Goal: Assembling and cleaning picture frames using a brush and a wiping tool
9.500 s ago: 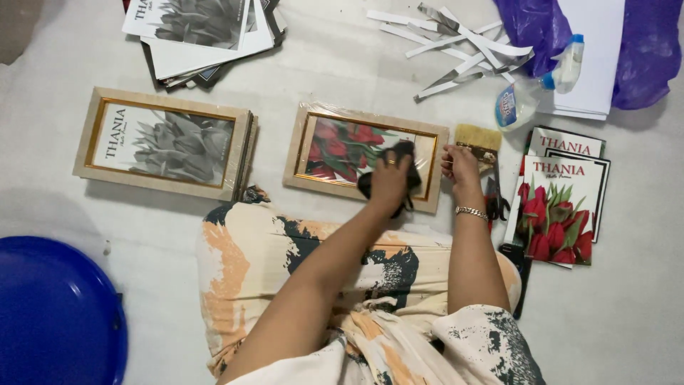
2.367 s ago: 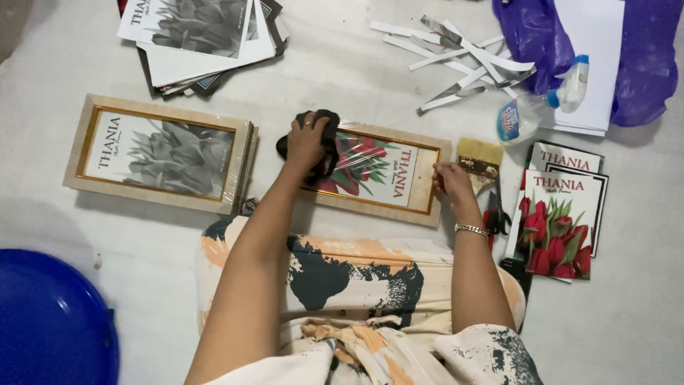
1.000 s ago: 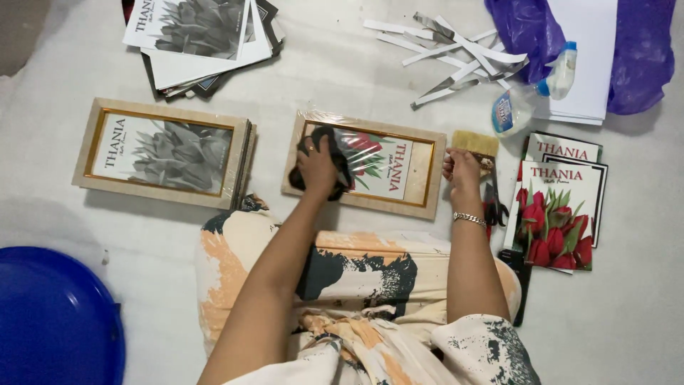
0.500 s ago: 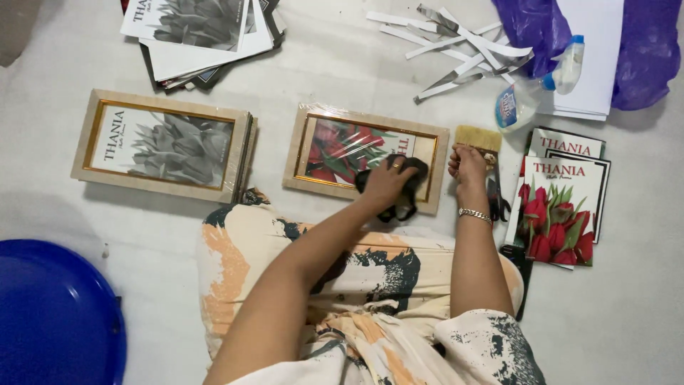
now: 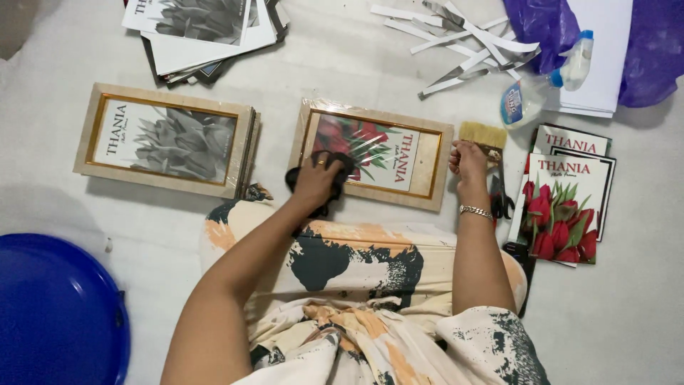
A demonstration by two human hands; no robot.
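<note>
Even, soft overhead light, fairly bright; white floor (image 5: 342, 78) slightly washed out. Faint soft shadow left of the grey-print frame (image 5: 165, 140). Mild glare on plastic wrap of the red-flower frame (image 5: 385, 153). Sharp overall, slight wide-angle stretch at the corners

Plastic-wrapped frames (image 5: 370, 153) centre and left; blue-labelled spray bottle (image 5: 531, 96) upper right.

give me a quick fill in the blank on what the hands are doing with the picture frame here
1. The left hand presses a ____ cloth onto the red-flower frame.
2. The right hand holds a ____ with pale bristles.
3. The spray bottle has a ____ nozzle.
4. The second frame shows ____ flowers.

Missing words: black; brush; blue; grey
</note>
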